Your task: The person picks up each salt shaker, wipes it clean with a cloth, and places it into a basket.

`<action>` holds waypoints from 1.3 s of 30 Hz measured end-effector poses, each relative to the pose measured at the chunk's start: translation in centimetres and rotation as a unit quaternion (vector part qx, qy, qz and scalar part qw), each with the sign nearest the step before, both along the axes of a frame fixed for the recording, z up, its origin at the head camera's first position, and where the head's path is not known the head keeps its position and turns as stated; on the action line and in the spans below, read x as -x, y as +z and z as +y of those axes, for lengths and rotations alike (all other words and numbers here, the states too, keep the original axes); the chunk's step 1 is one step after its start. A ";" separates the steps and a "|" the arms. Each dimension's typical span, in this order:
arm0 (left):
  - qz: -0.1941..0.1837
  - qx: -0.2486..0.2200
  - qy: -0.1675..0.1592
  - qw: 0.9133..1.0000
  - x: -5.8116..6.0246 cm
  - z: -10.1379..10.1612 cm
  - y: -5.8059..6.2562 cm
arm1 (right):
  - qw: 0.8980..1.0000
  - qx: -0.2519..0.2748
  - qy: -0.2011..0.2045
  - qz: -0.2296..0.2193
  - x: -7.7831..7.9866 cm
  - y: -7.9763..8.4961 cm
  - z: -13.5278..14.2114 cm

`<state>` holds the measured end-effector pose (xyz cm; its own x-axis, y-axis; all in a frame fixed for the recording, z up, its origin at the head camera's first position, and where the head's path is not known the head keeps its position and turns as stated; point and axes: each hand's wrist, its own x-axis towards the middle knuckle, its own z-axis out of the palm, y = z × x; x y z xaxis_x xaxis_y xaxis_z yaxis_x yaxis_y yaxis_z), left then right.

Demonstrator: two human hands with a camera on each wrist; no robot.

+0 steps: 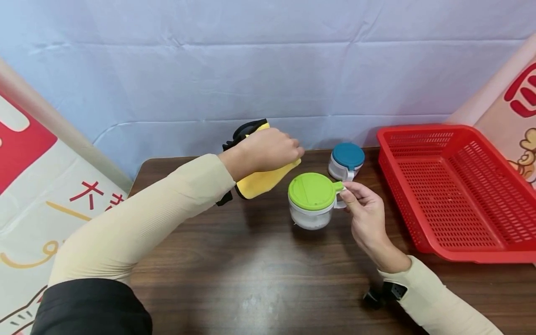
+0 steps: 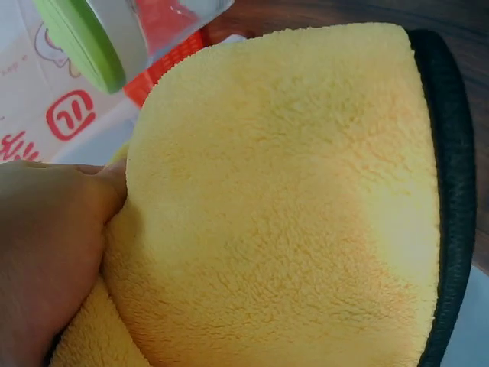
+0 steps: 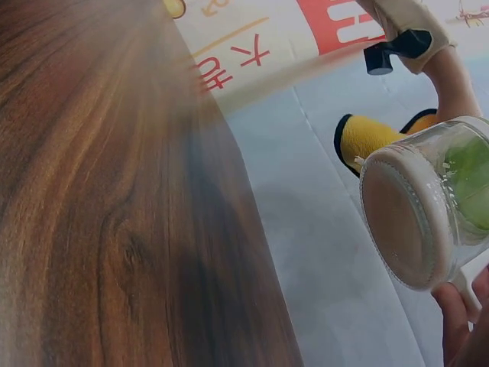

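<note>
My left hand [image 1: 270,149] grips a yellow plush cloth [image 1: 264,181] with black edging, which hangs from the fingers over the back of the table. The cloth's fuzzy face [image 2: 290,199] fills most of the left wrist view. With the fingers of my right hand [image 1: 368,214] I hold a seasoning jar [image 1: 311,218] by its side handle. The jar has a bright green lid [image 1: 311,190] and a clear body. Its underside [image 3: 397,218] shows in the right wrist view, raised off the tabletop. Cloth and jar are apart, side by side.
A second jar [image 1: 340,171] with a blue lid [image 1: 348,155] stands behind the green-lidded one. At the right sits a red perforated plastic basket [image 1: 423,242]. The dark wooden table [image 1: 234,274] meets a pale cloth backdrop [image 1: 209,83] at its far edge.
</note>
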<state>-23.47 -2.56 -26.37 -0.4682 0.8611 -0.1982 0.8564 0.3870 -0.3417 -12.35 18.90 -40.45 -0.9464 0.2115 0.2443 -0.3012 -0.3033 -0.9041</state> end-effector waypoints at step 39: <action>-0.021 -0.033 -0.094 0.995 -8.2 0.0 3.9 | 0.999 0.032 -0.001 -0.004 0.6 -0.2 0.6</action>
